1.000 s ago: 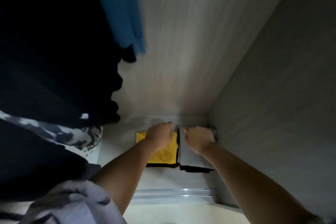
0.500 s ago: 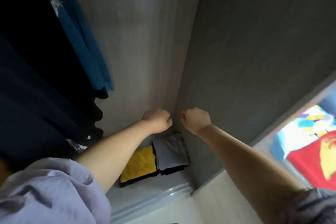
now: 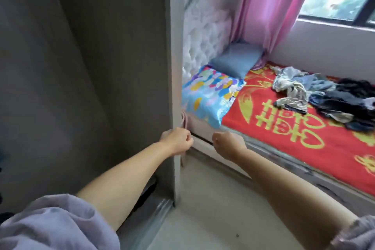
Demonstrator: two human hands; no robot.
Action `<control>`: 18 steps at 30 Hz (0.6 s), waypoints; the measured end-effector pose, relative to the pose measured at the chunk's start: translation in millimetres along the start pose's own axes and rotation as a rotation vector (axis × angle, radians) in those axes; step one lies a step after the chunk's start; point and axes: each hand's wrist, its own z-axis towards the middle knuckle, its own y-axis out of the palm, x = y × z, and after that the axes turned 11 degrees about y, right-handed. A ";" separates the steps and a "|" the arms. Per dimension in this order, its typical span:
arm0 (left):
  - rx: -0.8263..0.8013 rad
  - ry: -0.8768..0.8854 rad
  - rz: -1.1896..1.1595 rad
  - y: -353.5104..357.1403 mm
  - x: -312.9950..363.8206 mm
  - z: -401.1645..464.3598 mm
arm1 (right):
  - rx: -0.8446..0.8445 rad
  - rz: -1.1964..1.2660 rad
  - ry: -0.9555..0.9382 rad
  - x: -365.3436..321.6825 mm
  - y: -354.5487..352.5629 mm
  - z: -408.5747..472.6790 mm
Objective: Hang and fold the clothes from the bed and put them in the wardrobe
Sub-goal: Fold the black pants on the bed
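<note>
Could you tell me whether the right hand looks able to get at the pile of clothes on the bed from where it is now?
Probably not without a step closer. The right hand hangs empty by the bed's near edge, while the pile of clothes lies farther across the red bedspread. Nothing stands between them.

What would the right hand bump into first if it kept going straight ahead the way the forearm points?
Probably the bed's side rail just beyond the right hand, below the red bedspread. Depth is hard to judge, so the gap is uncertain.
</note>
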 end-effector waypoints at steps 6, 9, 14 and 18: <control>-0.062 0.245 0.103 22.6 121.3 95.6 | 0.004 -0.047 0.190 154.5 -8.4 -22.6; -0.058 0.312 0.082 41.9 193.6 140.1 | -0.016 -0.038 0.294 239.1 -16.8 -31.1; -0.140 0.459 0.057 75.3 302.7 192.5 | -0.019 -0.068 0.437 360.1 -34.6 -48.4; -0.191 0.507 0.097 93.1 348.8 228.8 | -0.024 -0.047 0.492 416.3 -37.9 -57.2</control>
